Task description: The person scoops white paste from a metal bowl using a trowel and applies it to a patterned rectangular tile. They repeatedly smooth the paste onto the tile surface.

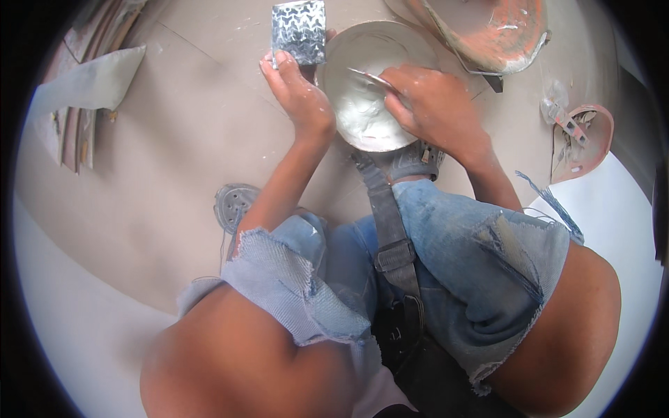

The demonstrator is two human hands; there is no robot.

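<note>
The round shallow bowl of white paste (373,83) sits on the beige tiled floor (174,139), straight ahead of the crouching person's knees, near the top middle of the view. Its rim is grey and smeared, and the white paste fills most of its lower half.

The right hand (435,104) reaches in from the right, knuckles up, wrist bent slightly inward, its fingers closed around a thin flat metal blade (369,78). The blade's long axis runs from the hand toward the upper left, its tip over the paste near the bowl's middle.

The left hand (300,94) comes up from below with the forearm nearly straight, palm turned down. Its fingers are curled around the lower edge of a small square metal plate with a raised pattern (300,31), gripping it just beside the bowl's left rim. The plate stands roughly upright in the picture, its patterned face toward the camera.

Further out, an orange pan smeared with white (495,28) lies upper right, a second, smaller orange pan (585,143) at the right edge, a round metal floor drain (233,202) below the left forearm, and stacked tile strips (80,104) at the left.
</note>
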